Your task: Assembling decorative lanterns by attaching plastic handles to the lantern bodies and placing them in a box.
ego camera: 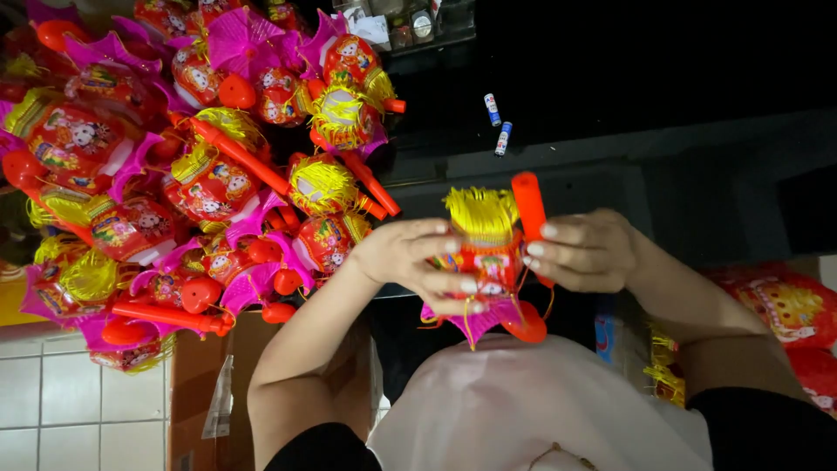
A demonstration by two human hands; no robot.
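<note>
Both hands grip one small red paper lantern with yellow tassel fringe (485,244), mid-frame just above the person's white shirt (514,401). Left hand (414,262) closed round its left side, fingers across the front. Right hand (584,251) closed on the lantern's orange plastic handle stick (528,205). Big pile of matching red-pink lanterns (174,166) left. Two small batteries (498,122) on dark tabletop (663,166), far.

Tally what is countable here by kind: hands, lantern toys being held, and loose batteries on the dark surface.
Hands: 2, left hand and right hand
Held lantern toy: 1
Batteries: 2
Total: 5
The pile of lanterns is too tangled to count.
</note>
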